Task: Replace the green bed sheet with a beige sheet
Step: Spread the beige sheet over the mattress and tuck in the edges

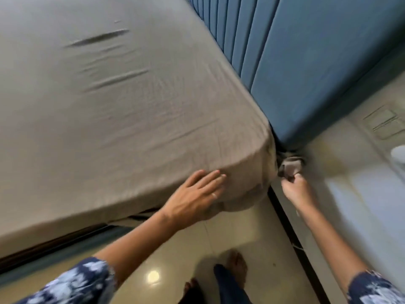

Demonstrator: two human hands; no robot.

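Observation:
A beige sheet (pixel 122 110) covers the mattress and wraps over its near corner by the headboard. My left hand (pixel 195 194) lies flat with straight fingers on the sheet at the side of that corner. My right hand (pixel 294 189) pinches a bunched end of the beige sheet (pixel 289 166) in the gap between the mattress corner and the blue headboard (pixel 317 69). No green sheet is in view.
The padded blue headboard runs along the right of the bed. A pale wall with a switch plate (pixel 385 126) is at the far right. My bare feet (pixel 236 264) stand on the glossy tiled floor (pixel 241 233) below the corner. The dark bed frame (pixel 54 244) shows under the mattress.

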